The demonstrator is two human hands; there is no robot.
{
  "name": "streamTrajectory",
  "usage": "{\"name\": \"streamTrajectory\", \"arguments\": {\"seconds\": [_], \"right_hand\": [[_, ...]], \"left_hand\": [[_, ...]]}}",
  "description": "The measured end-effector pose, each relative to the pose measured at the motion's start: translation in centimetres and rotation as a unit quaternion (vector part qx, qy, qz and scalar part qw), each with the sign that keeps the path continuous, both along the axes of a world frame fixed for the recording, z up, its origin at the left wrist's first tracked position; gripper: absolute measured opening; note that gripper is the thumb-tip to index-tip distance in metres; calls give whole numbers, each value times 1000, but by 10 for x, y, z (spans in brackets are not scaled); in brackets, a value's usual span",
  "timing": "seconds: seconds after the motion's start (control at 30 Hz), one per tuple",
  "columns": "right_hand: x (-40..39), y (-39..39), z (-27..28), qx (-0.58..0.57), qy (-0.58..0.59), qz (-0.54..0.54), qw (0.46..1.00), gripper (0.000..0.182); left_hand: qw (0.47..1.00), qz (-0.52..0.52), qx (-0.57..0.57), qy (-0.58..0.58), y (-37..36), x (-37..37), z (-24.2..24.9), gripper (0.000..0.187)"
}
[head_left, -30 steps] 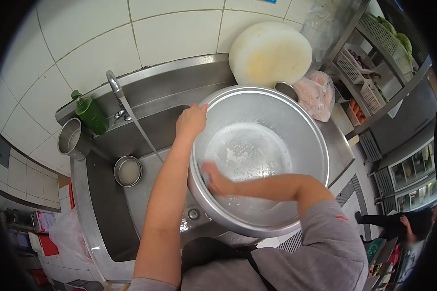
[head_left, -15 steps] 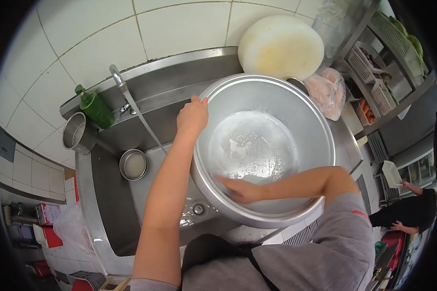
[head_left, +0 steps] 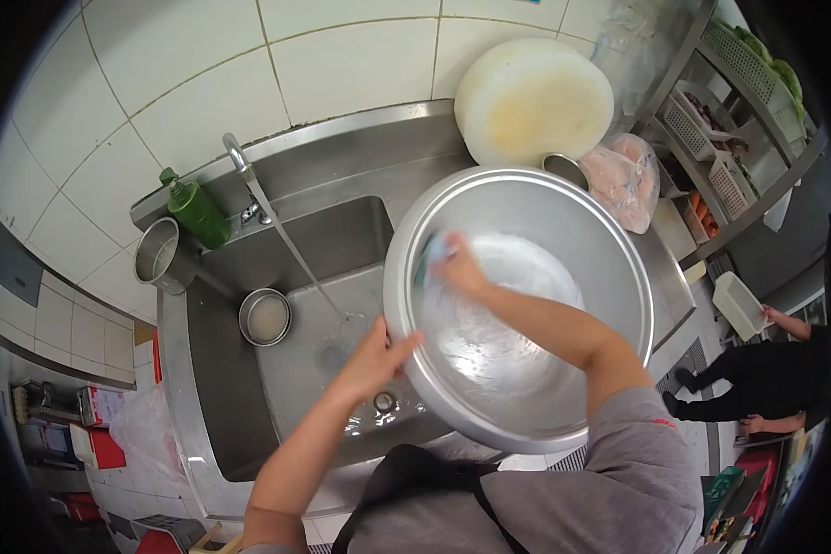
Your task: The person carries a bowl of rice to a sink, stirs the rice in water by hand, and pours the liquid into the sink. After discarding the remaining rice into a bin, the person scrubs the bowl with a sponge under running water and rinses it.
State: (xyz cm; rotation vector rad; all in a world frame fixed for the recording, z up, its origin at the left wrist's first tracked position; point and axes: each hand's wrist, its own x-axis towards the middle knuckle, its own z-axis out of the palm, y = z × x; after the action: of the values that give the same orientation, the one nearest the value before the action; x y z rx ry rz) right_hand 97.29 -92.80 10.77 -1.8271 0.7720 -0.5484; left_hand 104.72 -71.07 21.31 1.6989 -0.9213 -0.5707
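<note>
A large silver metal basin (head_left: 609, 277) tilts over the right side of the sink, its inside wet. My left hand (head_left: 379, 358) grips its near-left rim, the thumb over the edge and the fingers against the outside. Inside the basin, my right hand (head_left: 460, 268) presses a scouring pad (head_left: 422, 268) to the left wall. Motion blurs the pad, which looks green with a pale part, and my fingers are smeared too. Water runs from the faucet (head_left: 237, 155) into the steel sink (head_left: 217, 369), left of the basin.
A small metal bowl (head_left: 266, 317) lies in the sink. On the left ledge stand a metal pot (head_left: 163, 261) and a green bottle (head_left: 198, 214). Behind the basin are a round white board (head_left: 534, 102) and bagged meat (head_left: 626, 185). A person (head_left: 766, 379) holds a white tray (head_left: 739, 307) at right.
My right hand has swept from the basin's near side up to its left wall. My left hand has slid down the rim toward me. The basin sits slightly lower and further right in view.
</note>
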Motion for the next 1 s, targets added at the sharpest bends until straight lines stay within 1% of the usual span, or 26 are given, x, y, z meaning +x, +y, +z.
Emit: {"name": "streamTrajectory", "arguments": {"seconds": [0.03,0.07,0.1,0.13,0.17,0.2,0.23,0.27,0.3,0.33,0.37,0.4,0.43,0.47,0.53,0.57,0.6,0.67,0.7,0.77,0.8,0.83,0.87,0.9,0.93,1.0], "right_hand": [[-22,41,29,-28,-10,211,977,48],[-45,60,38,-76,-4,388,919,51],[-60,71,29,-43,-24,561,826,49],[-79,85,43,-40,-17,666,745,46],[-96,94,52,30,-11,702,711,44],[-108,101,66,12,42,708,705,48],[-101,103,66,12,44,708,704,48],[-86,103,68,-19,26,615,788,46],[-70,105,69,-47,6,511,858,45],[-44,100,82,22,-6,353,935,48],[-7,78,68,-74,-33,200,976,51],[41,27,55,-272,-59,-45,959,50],[55,15,53,-254,-64,-105,959,47],[65,14,59,-255,-71,-101,959,47],[82,26,64,-216,9,32,976,44],[91,43,67,-78,-34,116,990,43],[102,68,72,61,-75,197,976,42],[130,134,73,16,-194,203,960,39],[142,143,61,19,-196,210,958,39],[175,151,41,-226,-207,147,940,35],[180,135,40,-260,-46,175,948,50],[180,119,45,-261,-48,183,947,50],[178,105,48,-252,131,211,935,57],[177,101,50,-238,310,232,891,65],[173,109,56,-240,316,239,886,65],[148,128,64,-60,195,426,881,75]], "left_hand": [[999,-13,10,32,-3,7,3,61],[997,-24,20,66,-6,14,5,66],[999,-9,40,27,-25,29,13,66],[998,6,57,-15,-51,48,22,66],[992,1,99,-73,-70,64,26,60],[981,-7,142,-129,-82,75,25,55],[982,-6,141,-128,-87,77,22,55],[988,-29,135,-70,-90,77,21,51],[990,-53,132,-11,-89,75,18,47],[990,-51,133,-12,-85,77,19,47],[988,-41,148,5,-80,81,24,44],[987,-23,159,21,-73,89,33,41],[987,-17,157,16,-68,102,31,41],[989,12,148,17,-61,120,27,41],[989,43,142,22,-42,149,23,40],[988,69,118,71,-32,162,27,41],[984,95,93,119,-24,172,30,43],[974,109,103,168,-14,190,28,45],[963,120,112,213,-6,198,28,47],[959,178,85,203,9,190,34,41],[958,177,69,213,15,196,23,40],[957,175,53,223,21,203,16,39],[946,167,26,276,29,203,18,52],[943,174,24,281,35,206,18,52],[935,188,9,302,37,211,17,50],[929,200,2,312,33,220,17,45]]}}
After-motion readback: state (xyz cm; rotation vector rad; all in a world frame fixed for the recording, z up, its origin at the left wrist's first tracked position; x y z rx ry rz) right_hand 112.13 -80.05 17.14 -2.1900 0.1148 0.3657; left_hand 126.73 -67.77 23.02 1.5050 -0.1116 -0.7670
